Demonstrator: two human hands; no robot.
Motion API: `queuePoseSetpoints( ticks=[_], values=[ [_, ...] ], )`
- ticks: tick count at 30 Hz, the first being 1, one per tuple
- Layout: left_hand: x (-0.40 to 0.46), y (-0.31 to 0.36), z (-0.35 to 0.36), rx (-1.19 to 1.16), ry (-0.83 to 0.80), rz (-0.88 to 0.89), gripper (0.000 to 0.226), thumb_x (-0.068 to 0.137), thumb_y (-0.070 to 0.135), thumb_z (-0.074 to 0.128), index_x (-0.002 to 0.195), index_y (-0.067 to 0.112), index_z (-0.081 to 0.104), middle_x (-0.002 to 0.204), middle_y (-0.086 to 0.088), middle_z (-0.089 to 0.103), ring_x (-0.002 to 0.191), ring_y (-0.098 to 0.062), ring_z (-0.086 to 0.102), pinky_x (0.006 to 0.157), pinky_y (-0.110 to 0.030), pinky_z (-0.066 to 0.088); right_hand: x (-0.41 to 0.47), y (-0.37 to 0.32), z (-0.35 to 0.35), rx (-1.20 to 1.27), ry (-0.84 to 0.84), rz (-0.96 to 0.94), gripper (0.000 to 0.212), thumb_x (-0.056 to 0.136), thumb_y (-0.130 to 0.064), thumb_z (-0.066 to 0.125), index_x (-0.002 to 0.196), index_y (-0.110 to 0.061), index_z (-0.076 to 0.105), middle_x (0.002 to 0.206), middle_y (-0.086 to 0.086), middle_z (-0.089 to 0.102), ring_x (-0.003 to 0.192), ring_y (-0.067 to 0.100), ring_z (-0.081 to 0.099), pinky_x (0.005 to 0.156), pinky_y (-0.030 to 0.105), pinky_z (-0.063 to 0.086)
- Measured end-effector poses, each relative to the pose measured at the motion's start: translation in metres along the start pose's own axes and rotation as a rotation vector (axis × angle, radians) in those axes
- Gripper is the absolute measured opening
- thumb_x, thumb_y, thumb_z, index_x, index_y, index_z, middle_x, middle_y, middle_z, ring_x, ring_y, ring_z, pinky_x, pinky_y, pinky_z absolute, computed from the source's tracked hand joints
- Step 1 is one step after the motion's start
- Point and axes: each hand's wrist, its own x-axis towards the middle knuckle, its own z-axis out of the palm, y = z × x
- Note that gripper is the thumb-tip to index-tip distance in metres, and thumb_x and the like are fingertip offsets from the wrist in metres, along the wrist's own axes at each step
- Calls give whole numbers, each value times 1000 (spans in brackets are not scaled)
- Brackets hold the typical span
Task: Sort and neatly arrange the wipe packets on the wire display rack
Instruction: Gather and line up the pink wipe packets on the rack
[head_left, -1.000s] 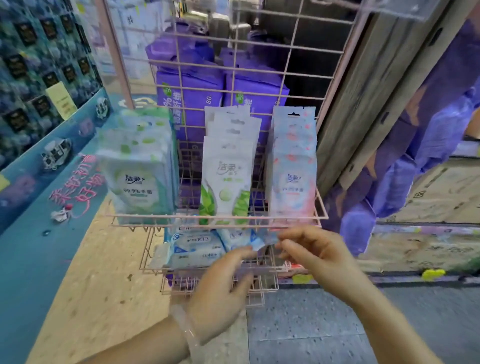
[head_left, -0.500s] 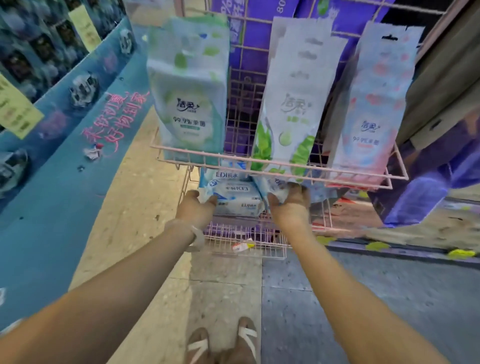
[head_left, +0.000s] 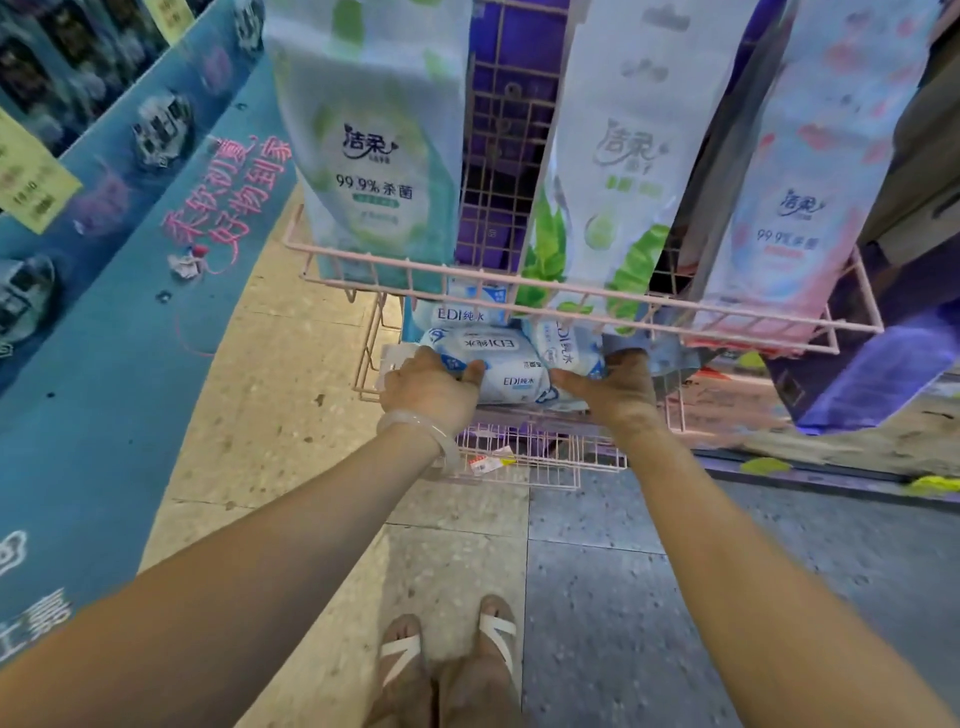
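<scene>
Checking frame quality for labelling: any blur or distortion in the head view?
Head view: strong wide-angle bending at the edges; hanging green-leaf white pouch soft and blurred; blue-and-white EDI wipe packets and both hands, left hand, right hand, fairly sharp; lighting even, no harsh glare.

Both hands (head_left: 524, 387) clasp blue wipe packets (head_left: 498, 364) under pink rack (head_left: 571, 293).

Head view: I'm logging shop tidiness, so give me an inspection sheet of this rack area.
Surface: pink wire rack, upper and lower baskets.
Job's things: blue-white wipe packets jumbled in the lower basket; tall packets upright above.
Clutter: small paper scrap on the bottom shelf.
Grippers: left hand and right hand bracket the blue-white pile, fingers touching it.
Cables: nothing seen.
Surroundings: blue display board at left, tiled floor, sandalled feet.
</scene>
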Motion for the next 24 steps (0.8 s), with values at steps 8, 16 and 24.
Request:
queuePoseSetpoints(
  ticks=[8, 16, 24],
  values=[
    [-8, 29, 9, -488, -40, -48, 26, 90, 27, 54, 111, 12, 54, 121, -10, 59, 88, -23, 52, 75, -25, 36, 0, -9, -66, 132, 67, -97, 36, 64, -8, 80, 93, -10, 57, 98, -1, 62, 84, 13, 61, 73, 10, 50],
    [-14, 21, 11, -490, -126, 132, 21, 86, 17, 55, 104, 28, 60, 117, -1, 59, 79, -18, 56, 66, -21, 41, -5, 10, -95, 459, 211, -93, 58, 59, 6, 77, 105, -15, 50, 103, 4, 64, 83, 14, 65, 67, 30, 55],
    [-9, 3, 4, -611, -228, 128, 17, 91, 13, 51, 103, 23, 57, 119, -6, 60, 89, -26, 58, 81, -36, 50, -9, -15, -48, 923, -185, 146, 8, 83, -5, 57, 90, -10, 57, 75, 5, 71, 69, 20, 68, 71, 35, 56]
  ],
)
